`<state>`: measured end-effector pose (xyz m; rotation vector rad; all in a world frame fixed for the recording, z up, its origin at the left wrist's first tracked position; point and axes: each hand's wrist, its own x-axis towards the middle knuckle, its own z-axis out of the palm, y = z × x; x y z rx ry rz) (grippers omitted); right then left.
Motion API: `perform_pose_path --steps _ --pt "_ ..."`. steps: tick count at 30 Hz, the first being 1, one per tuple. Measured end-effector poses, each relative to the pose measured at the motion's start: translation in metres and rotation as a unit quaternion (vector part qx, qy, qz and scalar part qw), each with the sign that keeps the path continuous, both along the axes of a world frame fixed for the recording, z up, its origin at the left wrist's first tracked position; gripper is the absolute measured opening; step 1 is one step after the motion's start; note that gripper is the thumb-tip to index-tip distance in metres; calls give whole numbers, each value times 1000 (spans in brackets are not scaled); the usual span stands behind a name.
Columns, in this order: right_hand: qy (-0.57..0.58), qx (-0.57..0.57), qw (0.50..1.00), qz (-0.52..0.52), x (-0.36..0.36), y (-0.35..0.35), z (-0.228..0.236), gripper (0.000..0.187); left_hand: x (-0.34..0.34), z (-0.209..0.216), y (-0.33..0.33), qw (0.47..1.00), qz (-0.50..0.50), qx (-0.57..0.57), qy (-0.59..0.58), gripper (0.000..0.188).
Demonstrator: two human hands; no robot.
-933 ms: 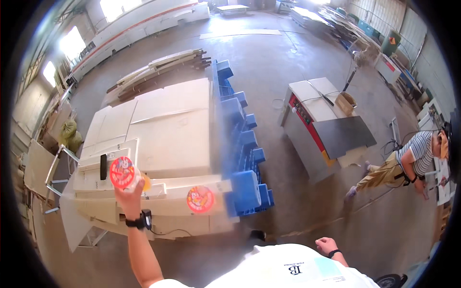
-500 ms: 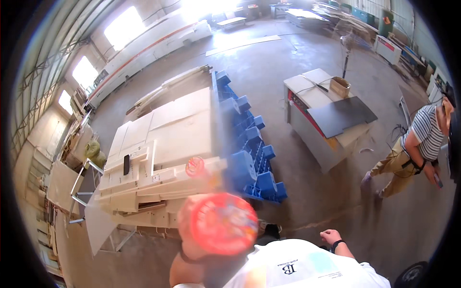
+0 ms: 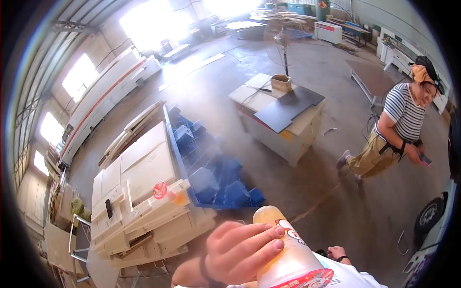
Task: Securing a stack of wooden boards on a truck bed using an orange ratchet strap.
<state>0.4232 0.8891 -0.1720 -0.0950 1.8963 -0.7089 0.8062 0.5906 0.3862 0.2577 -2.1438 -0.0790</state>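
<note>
My left hand (image 3: 242, 254) is closed round a clear plastic drink cup (image 3: 288, 254), close in front of my chest. The cup holds a pale, yellowish drink and is tilted, its red sealed lid (image 3: 307, 279) toward the lower edge. A second cup (image 3: 161, 190) with a red sealed lid stands on the near edge of a stack of pale boards (image 3: 144, 149). Hanging low beside my white shirt, my right hand (image 3: 336, 252) has curled fingers, with nothing visible in them.
Blue plastic pallets (image 3: 211, 177) lie right of the boards. Farther right stands a cabinet-like table (image 3: 297, 137) bearing a dark panel (image 3: 290, 108) and a cardboard box (image 3: 281, 82). Another person (image 3: 406, 117) in a striped shirt holds a phone-like object. A wheel (image 3: 430, 216) shows at the right.
The cup in my left hand has swung from lid facing up to tipped over, and moved right and nearer my chest. My view has turned right. The other cup stays on the boards.
</note>
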Motion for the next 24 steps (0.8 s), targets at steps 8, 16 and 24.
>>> perform_pose_path --steps 8,16,24 --pt "74 7 993 88 38 20 32 26 -19 -6 17 1000 -26 -2 15 28" --pt "-9 -77 995 57 23 -46 -4 18 -18 -1 35 1000 -10 -13 14 32" --pt "95 -375 910 148 6 -208 119 45 -17 3 53 1000 -19 -11 8 31"
